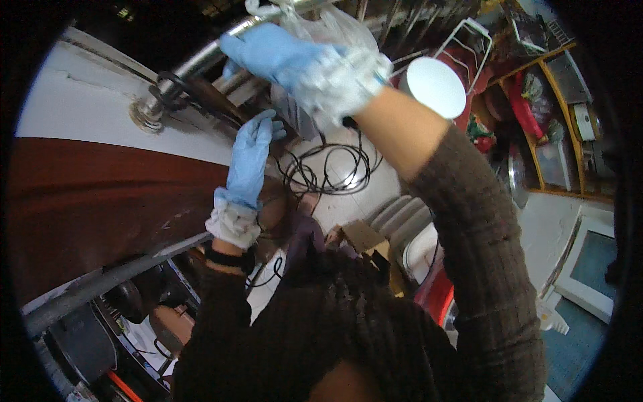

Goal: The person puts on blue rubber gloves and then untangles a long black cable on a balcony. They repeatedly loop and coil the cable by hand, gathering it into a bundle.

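Observation:
My right hand (pixel 281 55), in a light blue glove with a bunched white cuff, reaches across to a shiny metal rail (pixel 196 61). Its fingers bend over the rail and the thumb sits just below. Lower and to the left is my left hand (pixel 253 143), in a matching glove; its fingers are slightly bent and it shows nothing held. A dark cord or strap (pixel 173 90) loops round the rail near its wall flange (pixel 146 114). Behind my right hand hangs a clear plastic bag (pixel 341 25), partly hidden.
Coiled black cable or hose (pixel 329 168) lies on the tiled floor (pixel 346 206). A dark red-brown wooden panel (pixel 115 201) stands left. Right are a round white seat or lid (pixel 436 86), wooden-framed shelves (pixel 540 113) and stacked grey objects (pixel 402 216). An opened cardboard box (pixel 366 236) sits below.

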### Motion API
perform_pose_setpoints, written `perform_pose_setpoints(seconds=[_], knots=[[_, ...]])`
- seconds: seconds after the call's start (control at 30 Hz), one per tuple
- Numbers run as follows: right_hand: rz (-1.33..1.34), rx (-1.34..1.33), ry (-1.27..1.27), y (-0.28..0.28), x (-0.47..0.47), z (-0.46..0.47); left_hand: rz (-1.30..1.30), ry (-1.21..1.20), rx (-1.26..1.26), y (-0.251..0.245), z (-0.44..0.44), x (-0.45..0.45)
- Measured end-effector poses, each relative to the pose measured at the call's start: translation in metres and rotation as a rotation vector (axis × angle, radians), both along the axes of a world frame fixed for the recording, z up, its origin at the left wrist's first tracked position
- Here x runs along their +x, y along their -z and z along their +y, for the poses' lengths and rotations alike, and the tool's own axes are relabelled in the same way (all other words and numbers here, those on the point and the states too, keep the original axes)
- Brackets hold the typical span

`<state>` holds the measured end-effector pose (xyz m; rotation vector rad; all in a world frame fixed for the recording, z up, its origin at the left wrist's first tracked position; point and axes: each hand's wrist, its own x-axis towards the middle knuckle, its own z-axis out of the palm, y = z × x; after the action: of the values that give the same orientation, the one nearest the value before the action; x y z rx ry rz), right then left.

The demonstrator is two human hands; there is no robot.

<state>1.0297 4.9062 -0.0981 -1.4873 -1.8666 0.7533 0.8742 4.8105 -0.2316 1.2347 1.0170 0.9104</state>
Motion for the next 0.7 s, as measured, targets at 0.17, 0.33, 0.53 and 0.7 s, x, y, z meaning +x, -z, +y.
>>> perform_pose_setpoints(seconds=[0.17,0.33,0.53,0.7], knots=[[0.208,-0.283,0.035,-0.036,0.02,-0.099,-0.299,-0.036,-0.023,-0.065,0.006,0.004],[0.371,-0.532,0.087,-0.081,0.059,-0.262,-0.862,0.108,-0.297,-0.114,0.037,0.026],[0.14,-0.645,0.016,-0.147,0.103,-0.432,-1.333,0.08,-0.668,-0.176,0.13,0.019],[0.342,-0.588,0.241,-0.152,0.121,-0.488,-1.152,0.208,-0.486,-0.184,0.129,0.018]])
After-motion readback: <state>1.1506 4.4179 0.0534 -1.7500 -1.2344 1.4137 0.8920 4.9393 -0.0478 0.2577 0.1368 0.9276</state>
